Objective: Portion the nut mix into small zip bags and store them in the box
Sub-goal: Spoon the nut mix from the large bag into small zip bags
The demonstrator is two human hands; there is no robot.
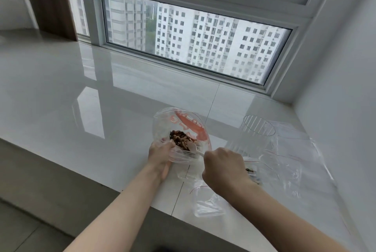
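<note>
A large clear bag with red print [190, 124] stands open on the white sill and holds the brown nut mix [181, 138]. My left hand [160, 157] grips the bag's near edge. My right hand [222, 167] holds a white plastic spoon [194, 148] whose bowl lies in the nuts. Just right of my right hand a small zip bag with some nuts in it [251, 171] is partly hidden. Another small zip bag [207, 203] lies flat near the sill's front edge. A clear plastic box [257, 131] stands to the right.
More clear zip bags with red seal lines [293, 156] lie spread out at the right by the white wall. The glossy sill [91, 109] stretches far left. A window runs along the back, and the sill's front edge drops off below my arms.
</note>
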